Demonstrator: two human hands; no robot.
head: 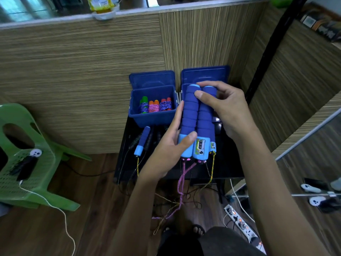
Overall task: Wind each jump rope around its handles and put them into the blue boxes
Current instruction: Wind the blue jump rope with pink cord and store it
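My left hand (172, 143) grips the lower end of two blue foam handles (198, 119) held side by side, thumb across the pale blue counter end, fingers behind. My right hand (224, 108) pinches the same pair near the top, thumb on the foam, fingers curled over the caps. The handles are upright in front of the right blue box (204, 75), hiding most of it. One counter end carries a small window and a label; the print is too small to read. A pink cord (181, 183) hangs unwound from the held handles down to the floor. Just right of them, a third counter end shows with a yellow cord (213, 168) hanging from it.

The left blue box (153, 115), lid open behind, holds three wound ropes (156, 106) standing side by side: green, orange and red handles.

On the black worktop (228, 163), in front of the left box, lie another blue handle (142, 141) and dark handles beside it, cords trailing off the edge.

A green plastic chair (33, 163) stands at left. A yellow packet (100, 4) sits on the ledge above; its writing is unreadable.
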